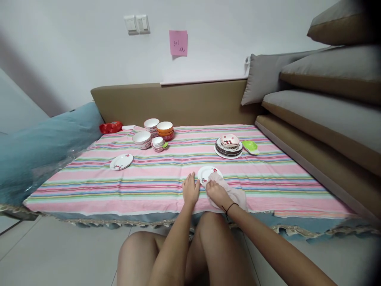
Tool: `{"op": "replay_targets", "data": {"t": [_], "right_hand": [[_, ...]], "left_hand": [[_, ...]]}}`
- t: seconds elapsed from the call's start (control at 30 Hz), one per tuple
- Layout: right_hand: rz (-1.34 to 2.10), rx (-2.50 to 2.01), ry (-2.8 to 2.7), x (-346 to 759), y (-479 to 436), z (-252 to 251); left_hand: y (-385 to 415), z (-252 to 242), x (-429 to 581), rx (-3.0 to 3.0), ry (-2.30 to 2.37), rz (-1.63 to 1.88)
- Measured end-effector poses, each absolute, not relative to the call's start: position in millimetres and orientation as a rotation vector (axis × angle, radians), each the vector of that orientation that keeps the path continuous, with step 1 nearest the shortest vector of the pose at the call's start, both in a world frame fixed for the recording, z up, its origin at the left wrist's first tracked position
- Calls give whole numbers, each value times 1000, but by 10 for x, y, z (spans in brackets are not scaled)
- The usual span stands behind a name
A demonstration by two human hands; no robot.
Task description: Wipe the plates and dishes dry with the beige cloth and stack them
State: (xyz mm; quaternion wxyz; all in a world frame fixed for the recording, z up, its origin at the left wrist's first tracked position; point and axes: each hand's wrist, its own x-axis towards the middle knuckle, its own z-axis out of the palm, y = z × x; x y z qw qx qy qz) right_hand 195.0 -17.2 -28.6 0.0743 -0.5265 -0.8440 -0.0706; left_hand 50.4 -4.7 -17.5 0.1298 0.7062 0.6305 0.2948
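A white plate with red flowers lies on the striped cloth in front of me. My right hand is closed on a pale pink cleaning cloth, pressed against the plate's near right part. The cloth trails off toward the sofa's front edge and covers some of the rim. To the left, my left hand lies palm down on the striped cloth, fingers stretched out, its thumb at or beside the plate's left rim. Nothing shows in that hand.
Flowered plates lie at left. Behind them stand a white bowl, orange bowls and small nested bowls. Stacked plates carry a pink square dish, beside a green dish. Cushions rise at right.
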Motion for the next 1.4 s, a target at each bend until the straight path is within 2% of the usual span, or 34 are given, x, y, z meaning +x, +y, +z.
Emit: {"op": "replay_targets", "data": {"t": [0.17,0.3,0.53,1.0,1.23,1.4], "right_hand": [[-190,-1437,-2595,1760,-130,-269],[-129,-1311,-2625,2056,-235,-295],[-87,-1493,-2498,2464,-189,-295],[-101,-1404,-2598,1701,95,-160],[43,-1251,-2643,2091,-97,-210],[109,-1376,-2534,2319,-49,-142]], "left_hand": [[-28,-202,463,2027,1802,881],[-13,-197,447,2024,1782,867],[-17,-168,481,2003,1759,883],[54,-276,369,1787,1707,1032],[80,-328,354,1771,1666,1043],[69,-317,382,1811,1666,1034]]}}
